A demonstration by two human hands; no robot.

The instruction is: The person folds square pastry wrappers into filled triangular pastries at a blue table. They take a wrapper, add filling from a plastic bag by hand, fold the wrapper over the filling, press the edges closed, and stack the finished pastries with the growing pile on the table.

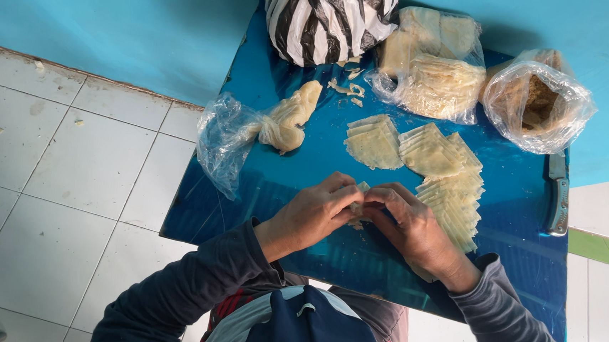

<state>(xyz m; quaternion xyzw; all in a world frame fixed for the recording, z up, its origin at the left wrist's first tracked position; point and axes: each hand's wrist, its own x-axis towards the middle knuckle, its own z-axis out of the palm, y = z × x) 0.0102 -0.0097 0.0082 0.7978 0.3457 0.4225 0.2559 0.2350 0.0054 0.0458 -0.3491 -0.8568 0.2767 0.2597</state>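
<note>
I see one blue table (267, 190) and I place everything from it. On its far edge stands one black-and-white striped bag (327, 17). To the right of this bag, also at the far edge, are two clear plastic bags: one with pale folded sheets (437, 66), and one round bag with brown filling (538, 101) at the far right corner. A third clear bag (239, 134), almost empty, with a lump of dough at its mouth, lies at the left edge of the table. In the middle of the table lie three fanned stacks of pale square wrappers (434, 162); I cannot count the single sheets. One knife (557, 196) lies along the right edge.

Both hands meet over the middle of the table, near side, wrists bent inward. The left hand (316, 211) and the right hand (415, 225) have their fingertips pressed together on one small folded wrapper (359, 209), which is pinched between them and mostly hidden.
</note>
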